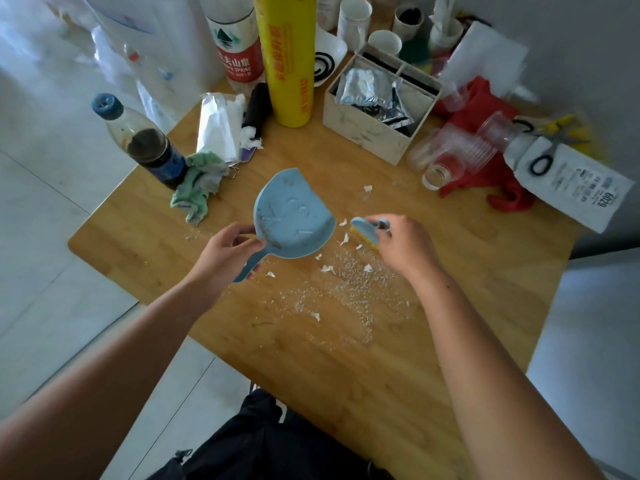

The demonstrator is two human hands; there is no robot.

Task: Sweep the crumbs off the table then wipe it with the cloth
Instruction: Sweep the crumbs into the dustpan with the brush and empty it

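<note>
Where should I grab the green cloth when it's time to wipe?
Pinch the raised, bunched middle of the green cloth from above, probably coming in from its right. It lies crumpled on the table, and the bottle of dark liquid crowds its left side.

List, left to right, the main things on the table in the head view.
Crumpled green cloth → blue plastic dustpan → small blue brush with yellow bristles → stack of clear plastic cups → white printed paper package.

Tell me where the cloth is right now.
In the head view the crumpled green cloth lies on the left side of the table, beside the dark bottle and just beyond the blue dustpan.
</note>
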